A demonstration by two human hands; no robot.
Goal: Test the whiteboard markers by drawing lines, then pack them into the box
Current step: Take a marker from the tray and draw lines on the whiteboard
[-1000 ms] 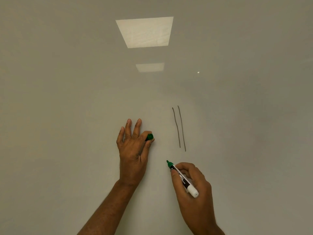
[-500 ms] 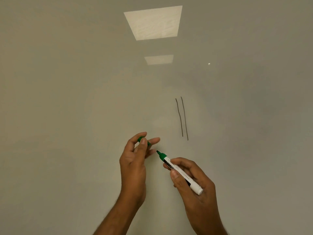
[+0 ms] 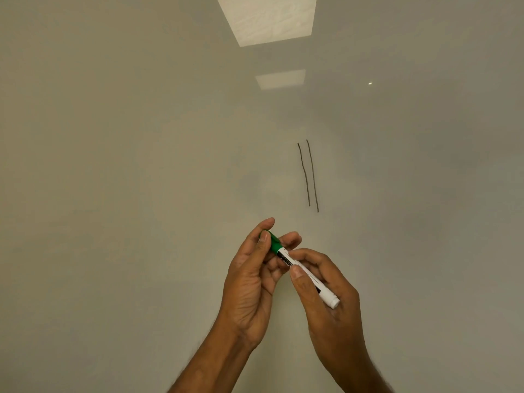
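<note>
A white whiteboard marker (image 3: 307, 276) with a green cap (image 3: 272, 241) is held in front of the whiteboard (image 3: 141, 165). My right hand (image 3: 326, 296) grips the marker's white barrel. The fingers of my left hand (image 3: 252, 279) pinch the green cap, which sits on the marker's tip end. Two thin dark lines (image 3: 308, 175) run nearly vertically on the board just above and right of my hands. No box is in view.
The glossy board fills the whole view. It reflects two ceiling light panels (image 3: 269, 19) near the top and a small bright dot (image 3: 370, 83) to their right.
My left hand lifted off the board with the green cap and met the marker's tip. The cap is now on the marker. The view shifted upward slightly.
</note>
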